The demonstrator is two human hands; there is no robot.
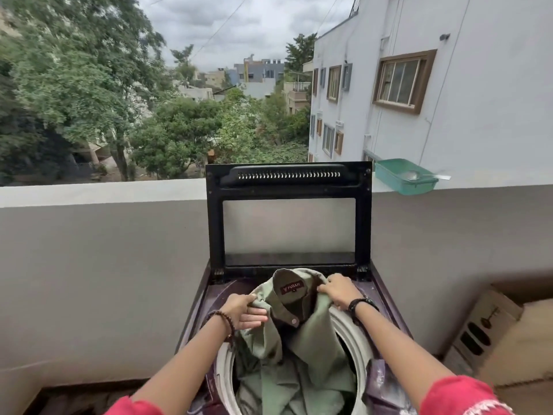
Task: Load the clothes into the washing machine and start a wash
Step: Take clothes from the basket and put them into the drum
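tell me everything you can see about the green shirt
The green shirt is pale sage woven cloth with a darker collar lining, a red neck label and a small button. It hangs collar-up, crumpled, its lower part already in the washing machine's drum. The left hand and right hand each grip a shoulder.

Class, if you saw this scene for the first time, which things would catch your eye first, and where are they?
The green shirt, held at its collar by the left hand and right hand over the washing machine drum. Behind stands the raised lid; a green tray sits on the balcony wall.
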